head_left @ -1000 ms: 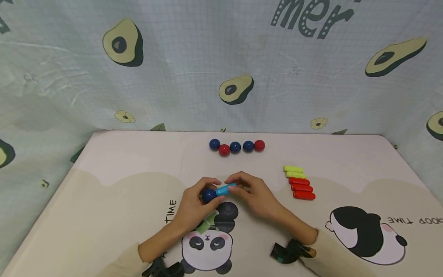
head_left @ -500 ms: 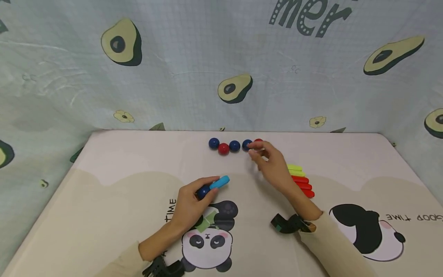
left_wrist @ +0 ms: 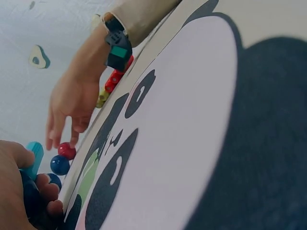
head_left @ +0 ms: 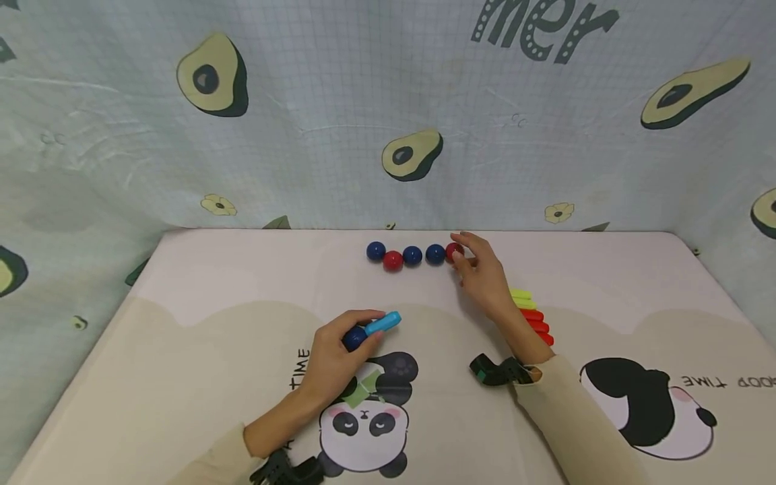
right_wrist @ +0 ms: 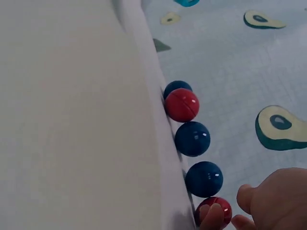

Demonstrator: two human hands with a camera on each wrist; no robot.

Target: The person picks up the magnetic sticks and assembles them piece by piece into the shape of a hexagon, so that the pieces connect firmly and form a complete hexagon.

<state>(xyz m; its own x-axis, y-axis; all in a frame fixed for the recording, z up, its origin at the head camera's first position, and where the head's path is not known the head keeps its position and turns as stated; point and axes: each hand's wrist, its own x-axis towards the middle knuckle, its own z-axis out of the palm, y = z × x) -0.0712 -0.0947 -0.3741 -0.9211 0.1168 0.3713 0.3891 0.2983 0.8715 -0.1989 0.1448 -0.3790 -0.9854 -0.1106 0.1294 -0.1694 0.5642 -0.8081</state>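
In the head view, my left hand (head_left: 335, 355) holds a dark blue ball (head_left: 354, 339) between thumb and fingers. A light blue stick (head_left: 385, 322) extends from that ball toward the upper right, apparently joined to it. At the back of the table, my right hand (head_left: 485, 279) has its thumb and fingers spread around the red ball (head_left: 453, 252) that ends the row. The right wrist view shows fingertips overlapping this red ball (right_wrist: 220, 206), with a small gap on its other side. It still sits beside a blue ball (head_left: 435, 254).
Left along the row are another blue ball (head_left: 412, 256), a red ball (head_left: 393, 261) and a last blue ball (head_left: 376, 251). Yellow sticks (head_left: 522, 300) and red sticks (head_left: 539, 323) lie partly behind my right forearm. A printed cloth hangs behind the table's back edge.
My right hand has left the light blue stick and reached up and right to the end red ball. My left hand has shifted slightly left, still holding the blue ball with the stick.
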